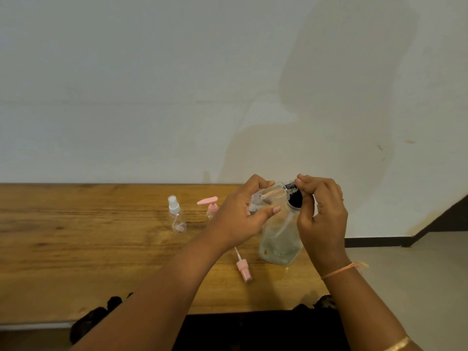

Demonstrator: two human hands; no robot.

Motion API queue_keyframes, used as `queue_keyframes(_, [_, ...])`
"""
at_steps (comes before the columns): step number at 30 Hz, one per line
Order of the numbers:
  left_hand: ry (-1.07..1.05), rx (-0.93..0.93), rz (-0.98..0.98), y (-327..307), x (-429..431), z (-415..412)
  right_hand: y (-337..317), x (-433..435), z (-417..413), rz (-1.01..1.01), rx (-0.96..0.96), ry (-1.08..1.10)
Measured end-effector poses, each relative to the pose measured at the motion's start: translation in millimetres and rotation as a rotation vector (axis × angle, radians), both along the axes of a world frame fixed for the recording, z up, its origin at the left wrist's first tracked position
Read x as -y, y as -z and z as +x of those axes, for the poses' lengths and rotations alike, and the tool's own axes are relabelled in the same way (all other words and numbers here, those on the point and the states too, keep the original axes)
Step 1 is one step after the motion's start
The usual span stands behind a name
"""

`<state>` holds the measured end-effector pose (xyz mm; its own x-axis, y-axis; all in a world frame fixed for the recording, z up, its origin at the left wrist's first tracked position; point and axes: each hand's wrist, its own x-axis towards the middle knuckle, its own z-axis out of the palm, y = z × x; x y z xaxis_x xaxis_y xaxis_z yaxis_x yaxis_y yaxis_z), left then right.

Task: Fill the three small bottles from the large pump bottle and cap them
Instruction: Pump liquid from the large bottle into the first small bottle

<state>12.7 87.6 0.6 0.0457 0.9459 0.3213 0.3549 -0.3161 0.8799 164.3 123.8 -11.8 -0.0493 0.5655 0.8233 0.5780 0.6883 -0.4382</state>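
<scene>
Printed marks low on the pump bottle (279, 249), orange and green, too blurred to read. Faint specks of print on the held bottle (268, 196), likewise illegible.

Pump bottle upright near the right end of the bench (76, 249), roughly midway between back and front edges, standing between the two hands. Black collar at its neck, clear tube visible inside.

Left hand (238, 216) curled round the held bottle, fingers over the top and thumb beneath. Held on its side above the pump bottle's shoulder, mouth end toward the pump top. Right hand (324, 216) just right of the neck, fingers bent, fingertips pinching the pump bottle at its top. Hard to tell whether the held bottle's mouth touches the nozzle.

Spray bottle (177, 216), clear with a white top, upright near the back edge, well left of the left hand. Pink-pump bottle (211, 207) upright beside it, partly hidden behind the left hand. Loose cap (243, 268), pink with a white tube, lying flat toward the front edge, near the pump bottle's base and under the left wrist.
</scene>
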Motion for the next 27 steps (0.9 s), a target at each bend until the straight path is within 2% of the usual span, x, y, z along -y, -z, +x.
queue_keyframes(10, [-0.006, 0.03, 0.076, -1, 3, 2, -10, 8, -2, 0.033, -0.018, 0.039])
queue_keyframes(17, [-0.017, -0.012, 0.014, 2, 0, 0, 1, 2, -3, 0.01, 0.006, 0.037])
queue_keyframes(27, [-0.024, 0.017, 0.077, -1, -1, 2, -12, 7, -5, 0.025, -0.022, 0.038])
